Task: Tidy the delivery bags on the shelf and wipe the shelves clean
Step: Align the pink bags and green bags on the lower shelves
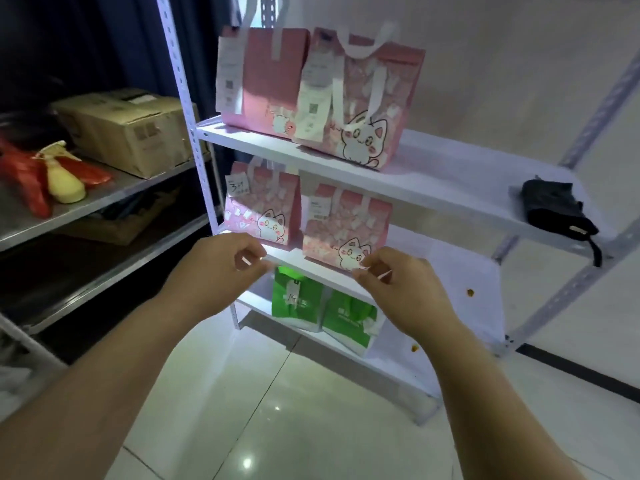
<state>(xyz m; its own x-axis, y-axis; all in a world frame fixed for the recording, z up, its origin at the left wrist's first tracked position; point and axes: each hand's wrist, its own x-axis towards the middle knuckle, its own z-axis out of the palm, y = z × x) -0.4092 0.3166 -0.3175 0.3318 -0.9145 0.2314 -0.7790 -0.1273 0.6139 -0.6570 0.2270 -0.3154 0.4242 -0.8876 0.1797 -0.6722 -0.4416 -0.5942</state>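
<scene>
A white metal shelf unit (pixel 460 202) holds delivery bags. Two pink cat-print bags (pixel 360 98) stand on the top shelf, and two more pink bags (pixel 343 223) stand on the middle shelf. Two green bags (pixel 325 306) sit on the bottom shelf. A black cloth (pixel 554 206) lies at the right end of the top shelf. My left hand (pixel 221 268) and my right hand (pixel 398 282) hover in front of the middle shelf's front edge, fingers loosely curled, holding nothing. My right fingertips are close to the right middle bag's lower corner.
A grey shelf unit (pixel 114 195) to the left carries a cardboard box (pixel 128 129), a yellow spray bottle (pixel 62 174) and red bags (pixel 24 181). Small brown spots (pixel 470 292) mark the white shelf's right side. Glossy tiled floor (pixel 277 410) lies below.
</scene>
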